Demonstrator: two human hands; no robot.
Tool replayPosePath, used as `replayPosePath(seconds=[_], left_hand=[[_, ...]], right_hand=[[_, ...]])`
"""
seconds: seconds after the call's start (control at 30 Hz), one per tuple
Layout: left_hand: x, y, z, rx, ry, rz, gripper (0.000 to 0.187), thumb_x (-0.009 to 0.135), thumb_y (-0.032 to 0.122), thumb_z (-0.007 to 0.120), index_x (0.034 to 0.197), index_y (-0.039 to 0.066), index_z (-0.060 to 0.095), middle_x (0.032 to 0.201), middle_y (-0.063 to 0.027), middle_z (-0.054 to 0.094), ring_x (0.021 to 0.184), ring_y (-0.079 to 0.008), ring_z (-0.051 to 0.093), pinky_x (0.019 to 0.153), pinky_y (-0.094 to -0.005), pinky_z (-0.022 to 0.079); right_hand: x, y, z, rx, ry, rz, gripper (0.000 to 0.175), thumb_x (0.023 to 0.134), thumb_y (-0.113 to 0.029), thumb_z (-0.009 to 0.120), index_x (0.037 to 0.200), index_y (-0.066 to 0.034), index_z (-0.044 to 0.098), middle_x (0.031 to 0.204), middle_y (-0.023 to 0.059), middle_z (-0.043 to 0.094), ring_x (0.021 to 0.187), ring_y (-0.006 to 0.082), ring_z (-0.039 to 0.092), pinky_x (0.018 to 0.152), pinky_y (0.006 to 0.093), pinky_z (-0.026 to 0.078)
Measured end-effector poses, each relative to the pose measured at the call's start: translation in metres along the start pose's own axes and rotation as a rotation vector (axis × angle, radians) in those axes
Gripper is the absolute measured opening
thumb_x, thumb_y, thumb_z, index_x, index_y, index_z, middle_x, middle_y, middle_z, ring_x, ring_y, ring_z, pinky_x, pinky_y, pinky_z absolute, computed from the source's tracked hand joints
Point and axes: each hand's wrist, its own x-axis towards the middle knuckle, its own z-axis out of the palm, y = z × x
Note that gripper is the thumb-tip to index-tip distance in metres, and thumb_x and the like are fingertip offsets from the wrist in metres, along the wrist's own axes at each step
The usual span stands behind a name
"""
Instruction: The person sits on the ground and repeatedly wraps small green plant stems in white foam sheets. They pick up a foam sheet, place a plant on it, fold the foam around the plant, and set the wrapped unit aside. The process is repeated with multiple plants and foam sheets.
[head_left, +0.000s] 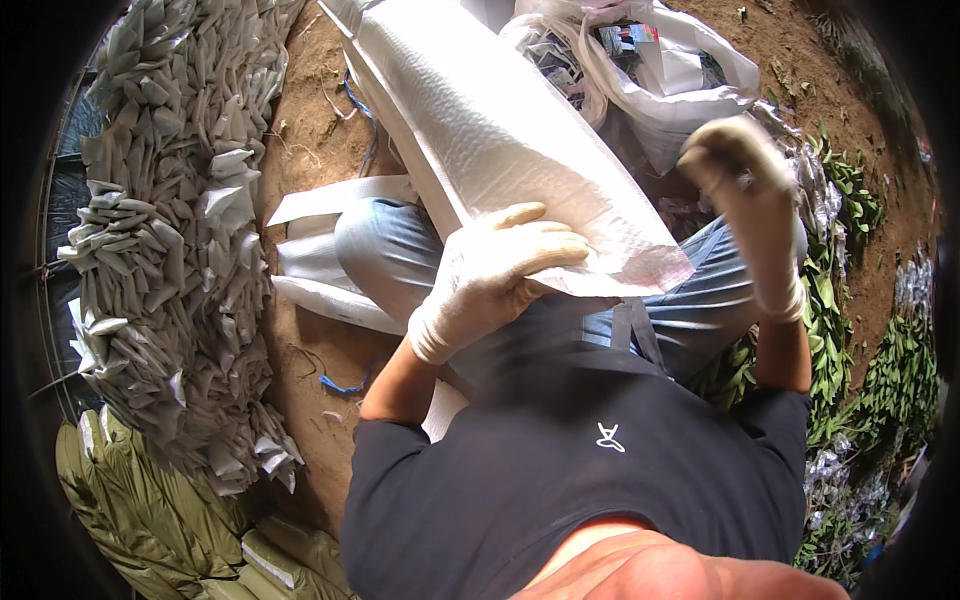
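Note:
A long white woven plastic sheet (517, 142), folded lengthwise and possibly a flattened sack, lies across my lap and stretches away towards the top of the view. My left hand (502, 262), in a cream-white knit glove, is at its near end. The fingers lie over the sheet's top and the thumb side sits at the near edge. To the right, above my knee and apart from the sheet, my gloved right hand (739, 176) is raised. Its fingers look curled but are blurred by motion, so whether it holds anything is unclear.
Piled white paper-like pieces (172, 247) run along the left. White sacks (667, 112) with printed scraps stand ahead right. Leafy green bundles (900, 367), some wrapped in clear plastic, lie at right. Olive-green packs (142, 510) lie lower left. Blue twine (341, 386) rests on bare soil (307, 442).

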Motion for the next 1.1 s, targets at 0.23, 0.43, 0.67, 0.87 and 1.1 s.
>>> replayPosePath(seconds=[0.23, 0.43, 0.67, 0.87, 1.1], left_hand=[[0.000, 0.005, 0.000, 0.056, 0.026, -0.075, 0.034, 0.073, 0.005, 0.069, 0.107, 0.007, 0.071, 0.104, -0.0152, 0.074, 0.102, -0.0418, 0.069, 0.088, -0.0459, 0.056], [0.005, 0.007, -0.007, 0.105, -0.038, 0.004, 0.032, 0.075, 0.013, 0.073, 0.107, 0.011, 0.070, 0.105, -0.0080, 0.073, 0.101, -0.0346, 0.070, 0.090, -0.0431, 0.055], [0.002, 0.007, -0.005, 0.034, 0.036, 0.112, 0.029, 0.079, 0.012, 0.074, 0.108, 0.015, 0.073, 0.109, -0.0048, 0.074, 0.106, -0.0256, 0.071, 0.099, -0.0428, 0.053], [-0.003, 0.004, -0.003, 0.033, -0.018, 0.114, 0.037, 0.074, 0.008, 0.074, 0.111, 0.014, 0.070, 0.110, -0.0058, 0.074, 0.106, -0.0264, 0.071, 0.100, -0.0445, 0.053], [-0.002, 0.007, -0.003, 0.029, -0.032, 0.023, 0.044, 0.069, 0.009, 0.077, 0.112, 0.010, 0.067, 0.110, -0.0088, 0.072, 0.106, -0.0369, 0.068, 0.091, -0.0450, 0.055]], right_hand=[[-0.038, 0.016, 0.036, 0.364, -0.519, -0.016, 0.027, 0.078, -0.005, 0.086, 0.101, -0.0032, 0.071, 0.079, 0.0015, 0.067, 0.072, 0.0057, 0.061, 0.064, 0.0242, 0.050], [-0.030, 0.006, 0.025, 0.437, -0.696, 0.101, 0.020, 0.079, -0.001, 0.083, 0.092, -0.0020, 0.068, 0.078, 0.0011, 0.065, 0.073, 0.0052, 0.059, 0.066, 0.0244, 0.049], [0.011, 0.059, -0.050, -0.256, 0.487, 0.383, 0.028, 0.091, -0.011, 0.074, 0.118, -0.0050, 0.069, 0.108, 0.0103, 0.073, 0.098, 0.0125, 0.069, 0.075, 0.0223, 0.058], [-0.043, 0.061, -0.003, -0.039, -0.376, -0.339, 0.039, 0.072, -0.014, 0.086, 0.110, -0.0096, 0.075, 0.098, 0.0079, 0.072, 0.091, 0.0266, 0.068, 0.080, 0.0367, 0.054], [-0.021, 0.003, 0.029, 0.216, -0.659, -0.189, 0.026, 0.073, -0.010, 0.085, 0.096, -0.0098, 0.074, 0.084, 0.0061, 0.066, 0.079, 0.0231, 0.064, 0.071, 0.0330, 0.052]])
